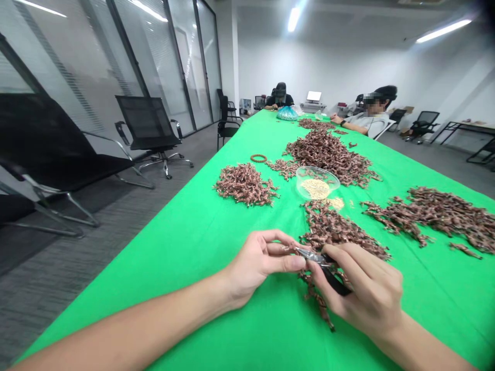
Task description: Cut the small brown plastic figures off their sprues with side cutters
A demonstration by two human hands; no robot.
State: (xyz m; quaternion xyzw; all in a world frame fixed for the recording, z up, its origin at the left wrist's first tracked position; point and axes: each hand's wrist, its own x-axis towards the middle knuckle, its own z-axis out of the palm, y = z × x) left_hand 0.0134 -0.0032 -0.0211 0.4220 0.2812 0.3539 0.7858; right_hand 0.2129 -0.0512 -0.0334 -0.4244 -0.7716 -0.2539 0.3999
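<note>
My right hand [363, 288] grips a pair of small pliers [313, 256] with black handles, their steel jaws pointing left. My left hand [266, 260] pinches a small brown piece against the jaws, though the fingers hide most of it. Beneath both hands lies a heap of twisted copper-brown strands [332, 229], with some trailing under my right palm. Several more heaps lie on the green tablecloth [185, 268]. A transparent bowl [317, 183] of pale beads stands beyond my hands, and a brown beaded ring [258, 158] lies further off.
The table's left edge runs diagonally, with black mesh chairs [149, 123] on the grey carpet beyond it. One seated person [359, 121] works at the right side, and another [279, 97] sits at the far end near a blue plastic bag [286, 113].
</note>
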